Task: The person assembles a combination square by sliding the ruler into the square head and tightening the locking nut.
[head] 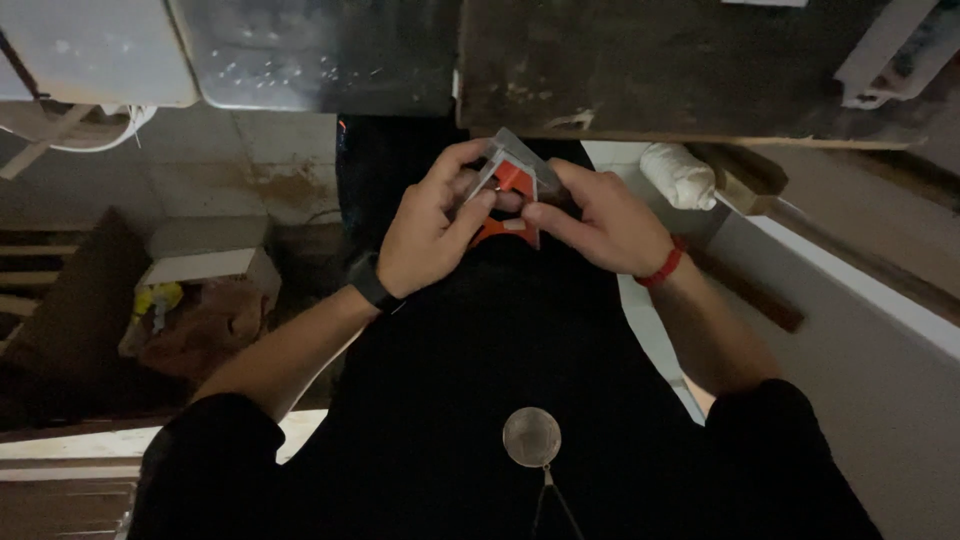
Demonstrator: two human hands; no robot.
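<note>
Both my hands meet in front of my chest on one small tool [513, 190] with red-orange plastic parts and a grey metal blade or plate. My left hand [432, 228] wears a black wristband and pinches the tool's left side with thumb and fingers. My right hand [598, 222], with a red band at the wrist, grips its right side. The tool's lower half is hidden by my fingers. A round metal pendant [531, 437] hangs over my black clothing below.
A dark worn board [680, 70] and a pale plastic container [310, 55] lie above my hands. A white bundle [678, 175] and a white ledge [850, 300] are on the right. A cardboard box with crumpled bags [195, 300] stands on the floor at left.
</note>
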